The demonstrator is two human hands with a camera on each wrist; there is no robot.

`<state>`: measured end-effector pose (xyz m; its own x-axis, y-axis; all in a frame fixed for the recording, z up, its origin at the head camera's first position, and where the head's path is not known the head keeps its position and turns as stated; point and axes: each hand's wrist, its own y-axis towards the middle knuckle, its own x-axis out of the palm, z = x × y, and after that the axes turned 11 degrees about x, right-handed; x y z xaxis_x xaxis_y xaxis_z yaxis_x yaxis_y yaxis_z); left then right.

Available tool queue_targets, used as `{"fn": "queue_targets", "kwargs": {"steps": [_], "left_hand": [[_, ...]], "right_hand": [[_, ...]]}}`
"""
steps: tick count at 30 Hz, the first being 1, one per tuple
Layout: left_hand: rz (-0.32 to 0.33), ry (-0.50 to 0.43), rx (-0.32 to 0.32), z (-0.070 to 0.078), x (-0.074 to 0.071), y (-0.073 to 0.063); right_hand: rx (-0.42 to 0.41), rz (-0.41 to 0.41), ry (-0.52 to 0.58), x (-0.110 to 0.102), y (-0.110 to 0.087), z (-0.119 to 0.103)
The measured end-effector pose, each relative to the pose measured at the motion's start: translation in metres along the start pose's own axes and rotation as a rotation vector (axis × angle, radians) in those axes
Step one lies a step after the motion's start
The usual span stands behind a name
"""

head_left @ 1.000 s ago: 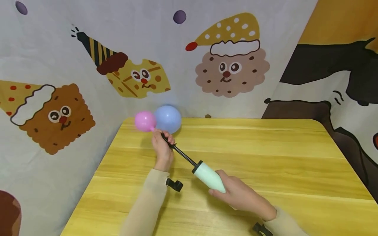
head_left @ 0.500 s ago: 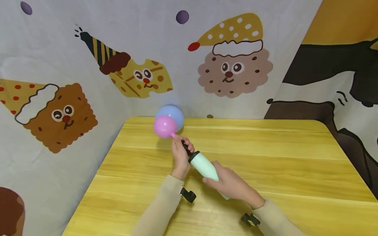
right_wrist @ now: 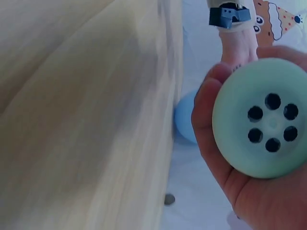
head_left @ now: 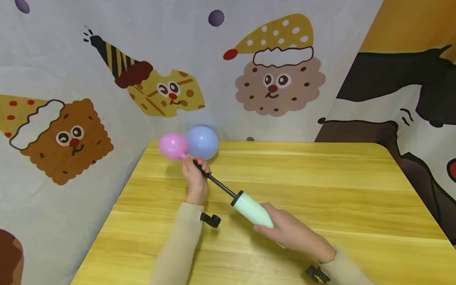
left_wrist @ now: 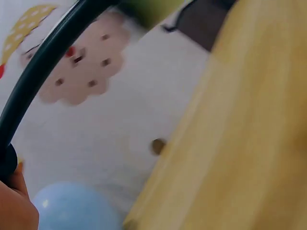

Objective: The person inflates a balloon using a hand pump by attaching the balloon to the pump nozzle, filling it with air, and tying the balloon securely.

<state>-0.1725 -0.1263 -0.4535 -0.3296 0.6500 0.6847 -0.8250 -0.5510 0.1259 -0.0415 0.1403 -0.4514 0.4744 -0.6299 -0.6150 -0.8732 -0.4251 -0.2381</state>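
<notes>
A mint-green balloon pump (head_left: 251,209) with a black rod slants across the middle of the head view, its rod drawn out. My right hand (head_left: 290,229) grips the green barrel; its round end with several holes faces the right wrist camera. At the pump's black front end, my left hand (head_left: 194,176) holds both that end and the neck of a partly inflated pink balloon (head_left: 173,146). Just behind sits a larger blue balloon (head_left: 202,142), also visible in the left wrist view. The nozzle inside the pink balloon's neck is hidden by my left fingers.
A wooden table (head_left: 320,190) lies beneath both hands. Behind it and at the left hangs a pale cloth backdrop (head_left: 221,79) printed with cartoon biscuits and cheese. The blue balloon is near the table's back left edge.
The barrel first slid up to my left hand, then drew back, baring the rod again. My left hand and the pink balloon shifted right and back left. The pink balloon looks slightly larger.
</notes>
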Motion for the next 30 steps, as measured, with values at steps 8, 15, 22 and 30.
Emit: {"fn": "queue_targets", "kwargs": {"steps": [8, 15, 22, 30], "left_hand": [[-0.018, -0.024, -0.007, 0.013, 0.001, 0.002], [-0.101, 0.036, -0.044, -0.010, 0.015, -0.033], [-0.183, 0.083, -0.132, -0.025, 0.020, -0.060], [-0.137, 0.088, -0.089, -0.022, 0.012, -0.048]], "right_hand": [[-0.069, -0.012, -0.001, 0.003, -0.007, 0.005], [0.001, 0.040, 0.051, 0.018, 0.008, 0.000], [0.006, 0.062, 0.105, 0.020, 0.027, -0.005], [0.045, 0.074, 0.104, 0.025, 0.027, -0.008]]}}
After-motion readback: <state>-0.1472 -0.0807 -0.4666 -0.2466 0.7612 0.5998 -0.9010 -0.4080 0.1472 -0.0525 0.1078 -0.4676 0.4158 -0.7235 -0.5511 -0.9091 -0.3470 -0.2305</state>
